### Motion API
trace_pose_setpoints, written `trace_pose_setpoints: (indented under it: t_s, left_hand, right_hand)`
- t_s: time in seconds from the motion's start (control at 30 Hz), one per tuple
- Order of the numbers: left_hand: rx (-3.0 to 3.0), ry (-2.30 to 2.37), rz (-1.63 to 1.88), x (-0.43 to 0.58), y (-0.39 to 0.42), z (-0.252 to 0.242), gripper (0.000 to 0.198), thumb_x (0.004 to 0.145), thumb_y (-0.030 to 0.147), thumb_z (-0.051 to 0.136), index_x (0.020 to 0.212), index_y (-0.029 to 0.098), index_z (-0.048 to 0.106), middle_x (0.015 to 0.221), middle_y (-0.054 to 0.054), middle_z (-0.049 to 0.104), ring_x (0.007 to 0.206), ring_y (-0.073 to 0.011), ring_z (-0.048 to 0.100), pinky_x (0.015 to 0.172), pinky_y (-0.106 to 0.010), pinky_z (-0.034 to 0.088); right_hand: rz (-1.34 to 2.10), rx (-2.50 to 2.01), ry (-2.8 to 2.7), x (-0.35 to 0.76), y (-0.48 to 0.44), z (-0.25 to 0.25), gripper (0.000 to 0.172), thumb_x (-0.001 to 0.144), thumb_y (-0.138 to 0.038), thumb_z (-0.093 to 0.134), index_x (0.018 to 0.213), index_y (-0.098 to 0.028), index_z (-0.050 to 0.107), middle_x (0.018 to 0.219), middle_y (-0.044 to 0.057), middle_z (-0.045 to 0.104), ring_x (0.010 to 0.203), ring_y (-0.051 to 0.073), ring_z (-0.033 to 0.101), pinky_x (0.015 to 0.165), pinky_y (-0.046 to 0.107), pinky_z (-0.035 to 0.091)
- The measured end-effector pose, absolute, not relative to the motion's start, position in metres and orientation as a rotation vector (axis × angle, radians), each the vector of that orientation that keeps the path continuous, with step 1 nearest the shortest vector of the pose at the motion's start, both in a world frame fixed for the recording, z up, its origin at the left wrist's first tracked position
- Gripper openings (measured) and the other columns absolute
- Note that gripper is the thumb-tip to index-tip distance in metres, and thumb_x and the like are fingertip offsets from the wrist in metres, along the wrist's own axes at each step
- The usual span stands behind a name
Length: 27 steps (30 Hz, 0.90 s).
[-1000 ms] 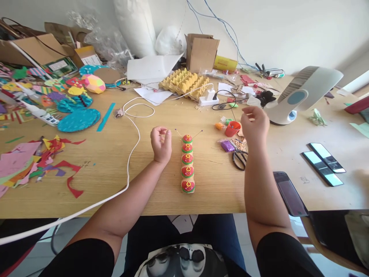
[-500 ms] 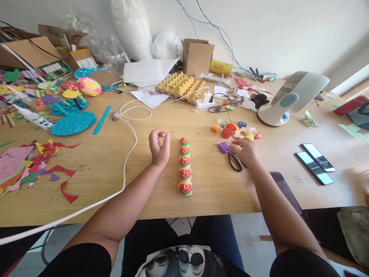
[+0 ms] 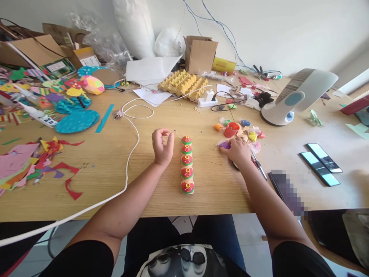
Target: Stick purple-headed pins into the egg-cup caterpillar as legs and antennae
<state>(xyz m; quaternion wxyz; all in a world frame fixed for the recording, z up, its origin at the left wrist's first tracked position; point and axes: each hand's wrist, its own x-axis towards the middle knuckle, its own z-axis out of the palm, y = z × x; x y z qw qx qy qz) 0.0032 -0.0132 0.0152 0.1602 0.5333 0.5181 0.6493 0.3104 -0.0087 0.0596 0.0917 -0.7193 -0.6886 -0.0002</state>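
Observation:
A caterpillar model [image 3: 187, 172] made of a strip of egg-carton cups, with red and green decorated tops, yellow loops and two stick antennae, lies lengthwise in front of me. Beside its far left end my left hand [image 3: 163, 147] rests on its edge, fingers loosely curled, thumb apart, holding nothing. My right hand [image 3: 238, 152] is at a purple clay packet [image 3: 224, 144], its fingers closed on the near side and partly covering it. Black-handled scissors [image 3: 235, 165] lie mostly hidden under this hand, and a utility knife [image 3: 258, 165] lies to its right.
A red cup [image 3: 231, 130] and several coloured clay packets [image 3: 253, 136] sit beyond my right hand. Farther back stand a white fan [image 3: 294, 100], a power strip [image 3: 208, 101] and a yellow egg tray [image 3: 183, 85]. A white cable [image 3: 127, 169] crosses on the left. Phones [image 3: 319, 168] lie right.
My right hand has moved left from beside the scissors onto the purple clay packet. The utility knife has come into sight. My left hand stays beside the caterpillar; the view has shifted slightly.

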Motion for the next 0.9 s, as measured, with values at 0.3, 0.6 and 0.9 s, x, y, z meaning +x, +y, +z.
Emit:
trace_pose_setpoints:
  t_s: [0.3, 0.6, 0.9]
  left_hand:
    - [2.301, 1.317, 1.795, 0.010, -0.039, 0.041, 0.016, 0.085, 0.033, 0.065, 0.098, 0.025, 0.066, 0.091, -0.007, 0.060, 0.092, -0.0252, 0.055, 0.093, -0.045, 0.041]
    - [2.515, 1.258, 1.546, 0.019, -0.051, 0.046, 0.018, 0.078, 0.031, 0.072, 0.096, 0.033, 0.076, 0.092, -0.007, 0.063, 0.097, -0.0283, 0.052, 0.094, -0.048, 0.041]
    - [2.468, 1.272, 1.549, 0.020, -0.054, 0.044, 0.014, 0.079, 0.032, 0.072, 0.092, 0.033, 0.075, 0.089, -0.006, 0.062, 0.098, -0.0283, 0.050, 0.093, -0.049, 0.041]
  right_hand:
    - [0.403, -1.437, -1.782, 0.261, -0.049, 0.081, 0.045, 0.083, -0.040, 0.066, 0.123, -0.023, 0.052, 0.097, 0.005, 0.068, 0.076, 0.020, 0.061, 0.069, 0.034, 0.051]
    - [0.394, -1.081, -2.083, 0.238, -0.053, 0.042, 0.066, 0.082, -0.055, 0.074, 0.139, -0.029, 0.054, 0.111, 0.009, 0.070, 0.096, 0.027, 0.066, 0.085, 0.041, 0.054]
    - [0.421, -0.997, -2.085, 0.244, -0.049, 0.039, 0.070, 0.080, -0.068, 0.067, 0.136, -0.026, 0.061, 0.092, 0.007, 0.067, 0.081, 0.024, 0.063, 0.076, 0.038, 0.054]
